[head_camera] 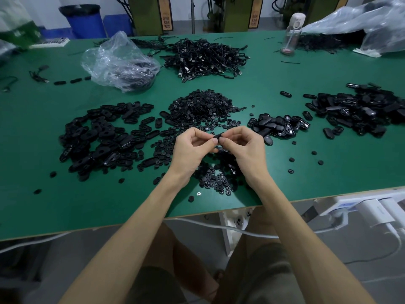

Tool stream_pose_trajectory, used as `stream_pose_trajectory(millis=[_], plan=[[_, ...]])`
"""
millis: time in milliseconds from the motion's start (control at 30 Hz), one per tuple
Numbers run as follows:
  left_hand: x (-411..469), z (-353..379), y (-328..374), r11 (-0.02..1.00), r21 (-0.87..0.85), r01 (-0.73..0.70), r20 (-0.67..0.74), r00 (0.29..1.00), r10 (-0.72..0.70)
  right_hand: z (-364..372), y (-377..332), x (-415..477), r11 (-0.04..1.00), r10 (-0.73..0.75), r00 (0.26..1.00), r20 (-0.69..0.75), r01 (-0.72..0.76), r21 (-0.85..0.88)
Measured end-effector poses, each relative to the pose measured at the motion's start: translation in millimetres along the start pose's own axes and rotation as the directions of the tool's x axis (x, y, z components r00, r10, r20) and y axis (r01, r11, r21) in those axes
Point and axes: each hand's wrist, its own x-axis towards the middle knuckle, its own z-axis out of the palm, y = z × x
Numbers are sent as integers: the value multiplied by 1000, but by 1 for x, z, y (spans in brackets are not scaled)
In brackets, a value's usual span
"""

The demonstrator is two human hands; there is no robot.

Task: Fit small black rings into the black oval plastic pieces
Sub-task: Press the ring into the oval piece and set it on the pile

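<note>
Black oval piece point(217, 136) pinched between left hand point(192, 150) and right hand point(246, 150), over scattered rings point(215, 179) at 6 o'clock, ring pile point(201, 106) at 12; any ring in it hidden, uneven thumb pressure could seat it crooked.

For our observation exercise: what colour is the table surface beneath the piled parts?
The table is green, seen best in the head view.

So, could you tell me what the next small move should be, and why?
Probably press with both thumbs to seat the small black ring: the left hand and right hand both pinch one black oval plastic piece, thumb tips meeting on it; the ring itself is hidden.
</note>
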Motion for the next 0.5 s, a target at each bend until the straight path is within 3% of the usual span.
stream_pose_trajectory(millis=[500], plan=[[0, 0, -1, 1000, -20, 8, -28, 1000, -8, 0, -7, -3, 996, -67, 997, 40, 70, -57]])
